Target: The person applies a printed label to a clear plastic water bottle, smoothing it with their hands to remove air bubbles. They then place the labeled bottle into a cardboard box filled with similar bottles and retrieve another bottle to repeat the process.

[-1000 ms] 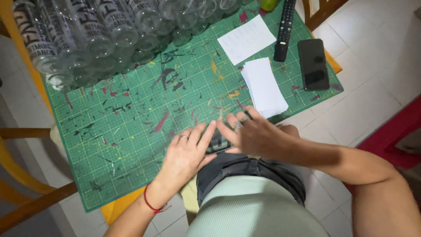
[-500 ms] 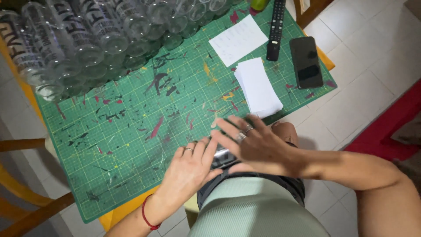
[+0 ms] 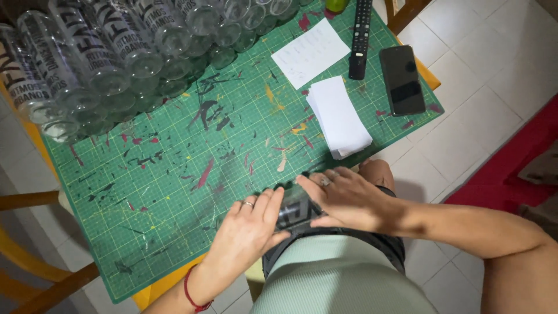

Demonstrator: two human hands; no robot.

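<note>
A clear glass [image 3: 294,210] with dark print lies on its side at the near edge of the green cutting mat [image 3: 174,192], just in front of my body. My left hand [image 3: 247,232] presses on its left end, fingers laid flat, a ring on one finger and a red cord at the wrist. My right hand [image 3: 349,200] covers its right end and top, fingers stretched leftward. Most of the glass is hidden under both hands.
Several clear printed glasses [image 3: 116,58] lie packed at the mat's far left. A white sheet [image 3: 311,52], a stack of white slips [image 3: 340,116], a black remote [image 3: 360,38] and a black phone [image 3: 402,80] lie far right. A wooden chair [image 3: 35,279] stands left, a red mat [image 3: 511,168] right.
Both hands stay on the glass at the mat's near edge. My right hand has slid further over its top, and the view has shifted slightly.
</note>
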